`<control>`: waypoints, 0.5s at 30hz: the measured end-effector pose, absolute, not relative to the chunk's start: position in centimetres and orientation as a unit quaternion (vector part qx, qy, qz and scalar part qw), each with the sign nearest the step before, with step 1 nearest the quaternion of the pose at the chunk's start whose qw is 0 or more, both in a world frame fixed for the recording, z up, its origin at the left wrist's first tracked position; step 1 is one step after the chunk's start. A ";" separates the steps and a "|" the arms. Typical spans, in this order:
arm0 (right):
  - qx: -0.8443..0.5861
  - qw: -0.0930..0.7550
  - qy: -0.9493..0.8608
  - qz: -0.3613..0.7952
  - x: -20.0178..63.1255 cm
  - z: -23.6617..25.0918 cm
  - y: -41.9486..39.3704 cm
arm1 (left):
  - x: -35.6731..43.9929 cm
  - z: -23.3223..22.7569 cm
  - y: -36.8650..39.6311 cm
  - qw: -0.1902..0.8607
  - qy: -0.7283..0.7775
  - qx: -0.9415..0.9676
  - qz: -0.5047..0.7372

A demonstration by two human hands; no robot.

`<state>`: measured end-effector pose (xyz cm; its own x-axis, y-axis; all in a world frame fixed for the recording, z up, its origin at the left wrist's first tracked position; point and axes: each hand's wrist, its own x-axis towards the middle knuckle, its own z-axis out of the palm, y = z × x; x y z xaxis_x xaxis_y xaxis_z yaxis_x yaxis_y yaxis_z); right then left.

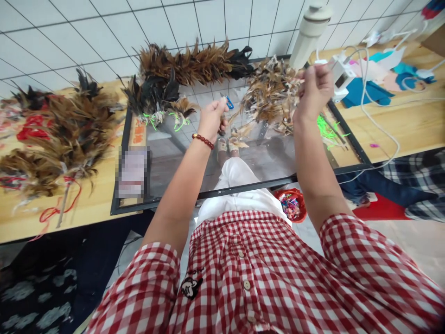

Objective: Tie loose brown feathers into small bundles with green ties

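Observation:
My left hand [212,118], with a red bead bracelet at its wrist, is raised over the framed mirror [181,171]. Its fingers are closed, and a small blue loop-shaped thing [229,102] sticks out at the fingertips. A few brown feathers [239,132] show just below that hand; whether it touches them is unclear. My right hand [314,90] is raised in a pinch at the right edge of a loose pile of brown feathers [267,93]. What lies between its fingertips is too small to make out.
Bundled brown and black feathers [187,62] line the back; more feathers [69,125] lie left. Green ties [328,132] sit right. A phone-like slab [134,171], white bottle [309,35], white charger [342,74] with cables and a red basket [292,204] are around. Someone's plaid clothing [413,178] shows right.

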<state>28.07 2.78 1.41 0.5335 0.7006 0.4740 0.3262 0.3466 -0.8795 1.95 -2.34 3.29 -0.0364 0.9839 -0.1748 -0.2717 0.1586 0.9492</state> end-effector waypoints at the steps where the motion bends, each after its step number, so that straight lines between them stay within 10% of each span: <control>1: -0.545 0.653 -0.501 0.157 26.7 1.7 2.0 | 1.9 3.8 -2.4 0.591 0.467 0.379 0.537; 7: -0.480 0.520 -0.654 0.268 19.3 1.4 -1.5 | 2.9 5.4 -4.8 0.649 0.406 0.503 0.402; 15: -0.538 0.352 -0.736 0.213 19.0 -0.5 -1.3 | -5.9 4.3 -5.1 0.424 0.626 0.499 0.424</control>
